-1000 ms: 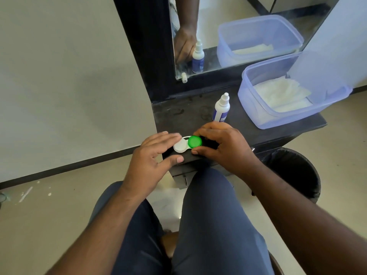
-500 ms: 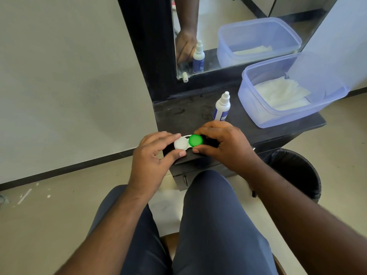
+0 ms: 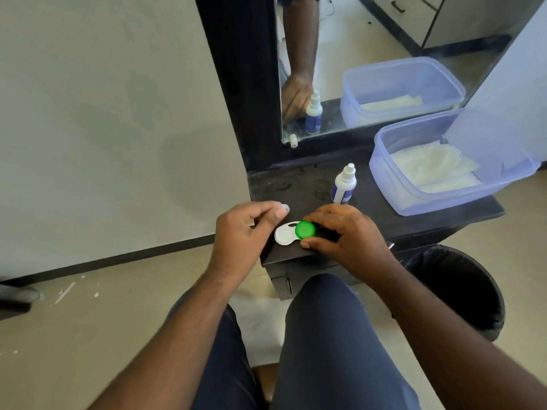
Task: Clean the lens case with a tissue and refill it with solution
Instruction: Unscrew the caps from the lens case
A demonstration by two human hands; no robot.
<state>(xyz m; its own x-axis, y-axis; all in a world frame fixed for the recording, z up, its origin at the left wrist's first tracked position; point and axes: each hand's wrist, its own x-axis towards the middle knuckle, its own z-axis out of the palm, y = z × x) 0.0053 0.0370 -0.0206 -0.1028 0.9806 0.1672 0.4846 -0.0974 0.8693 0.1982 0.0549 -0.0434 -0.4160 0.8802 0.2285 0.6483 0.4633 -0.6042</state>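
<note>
Left hand (image 3: 241,232) lifted white cap (image 3: 284,207) off lens case (image 3: 285,234), pinching it; right hand (image 3: 346,232) grips green cap (image 3: 305,229).

One head-worn camera looks steeply down and forward, close over the left hand (image 3: 242,232) and right hand (image 3: 346,232); beyond the fingers (image 3: 318,216) sits the shelf (image 3: 296,184), then the mirror (image 3: 370,39).

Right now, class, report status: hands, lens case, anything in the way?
Left hand lifted, pinching white cap. Right hand steadies lens case, green cap on. Solution bottle just behind; path clear.
</note>
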